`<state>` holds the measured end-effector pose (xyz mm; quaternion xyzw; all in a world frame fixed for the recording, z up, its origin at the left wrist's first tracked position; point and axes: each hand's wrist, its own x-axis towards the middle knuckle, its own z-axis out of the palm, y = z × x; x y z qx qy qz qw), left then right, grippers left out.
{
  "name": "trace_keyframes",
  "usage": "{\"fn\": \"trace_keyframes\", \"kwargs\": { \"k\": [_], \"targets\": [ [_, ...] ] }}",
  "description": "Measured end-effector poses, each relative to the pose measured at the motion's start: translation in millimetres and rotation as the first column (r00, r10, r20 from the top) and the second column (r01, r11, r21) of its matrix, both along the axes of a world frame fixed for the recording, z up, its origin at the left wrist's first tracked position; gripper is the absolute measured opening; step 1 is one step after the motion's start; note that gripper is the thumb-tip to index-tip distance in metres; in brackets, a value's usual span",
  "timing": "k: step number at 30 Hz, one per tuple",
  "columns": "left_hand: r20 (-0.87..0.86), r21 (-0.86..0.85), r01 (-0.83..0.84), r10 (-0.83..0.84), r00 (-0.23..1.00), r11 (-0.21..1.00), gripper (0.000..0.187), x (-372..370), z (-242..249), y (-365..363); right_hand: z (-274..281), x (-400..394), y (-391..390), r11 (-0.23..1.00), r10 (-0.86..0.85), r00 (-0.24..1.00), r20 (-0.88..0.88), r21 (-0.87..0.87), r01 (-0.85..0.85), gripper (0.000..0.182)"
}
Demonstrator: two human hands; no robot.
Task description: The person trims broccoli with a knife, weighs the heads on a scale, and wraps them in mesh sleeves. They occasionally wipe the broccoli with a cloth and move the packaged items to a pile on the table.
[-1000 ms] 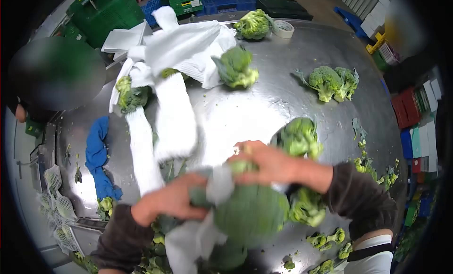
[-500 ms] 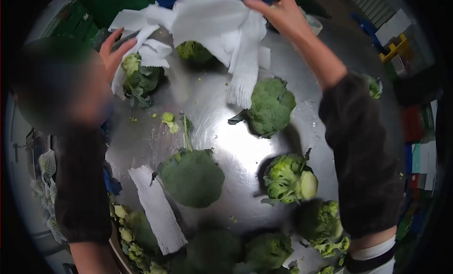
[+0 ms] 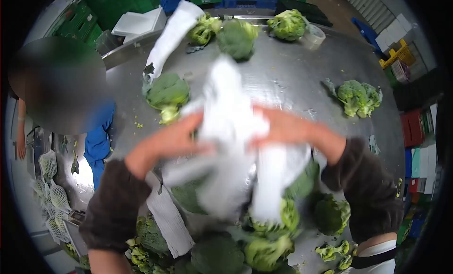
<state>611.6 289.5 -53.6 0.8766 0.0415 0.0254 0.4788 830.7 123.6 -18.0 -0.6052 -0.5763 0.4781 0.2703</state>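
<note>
A blurred bundle of white netting (image 3: 231, 113) is between my two hands, above the middle of the metal table. My left hand (image 3: 177, 137) is closed round its left side. On its right side, my right hand (image 3: 278, 127) presses in with the fingers on the netting. White strips hang down over broccoli heads near me. Another white strip (image 3: 170, 222) lies beside the dark broccoli head (image 3: 217, 252) at the bottom. Left of centre sits a broccoli head (image 3: 168, 91), with a long white strip (image 3: 172, 35) reaching back from it.
Broccoli heads lie at the back (image 3: 237, 39), back right (image 3: 287, 25) and right (image 3: 356, 98) of the metal table (image 3: 325, 66). A tape roll (image 3: 314, 34) is at the back edge. Another person (image 3: 21, 132) stands at the left by a blue cloth (image 3: 96, 149).
Both hands have come from the far side toward the middle, bringing white netting with them. The view has shifted, and more of the table's back edge shows.
</note>
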Motion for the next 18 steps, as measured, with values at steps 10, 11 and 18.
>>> {"fn": "trace_keyframes", "kwargs": {
  "k": [10, 11, 18],
  "targets": [
    [-0.181, 0.002, -0.228, 0.224, 0.958, 0.974, 0.044, -31, 109, 1, 84, 12, -2, 0.990, 0.096, 0.969, -0.228, -0.079, -0.117, 0.049],
    [0.005, 0.175, -0.477, 0.483, 0.875, 0.862, 0.044, -16, 99, 20, 74, 26, 31, 0.980, -0.060, 0.996, -0.074, 0.186, 0.072, 0.060],
    [-0.035, 0.349, -0.572, 0.620, 0.784, 0.743, 0.072, 29, 14, 40, -29, 57, 220, 0.452, -0.722, 0.670, 0.173, 0.851, 0.267, 0.088]
  ]
}}
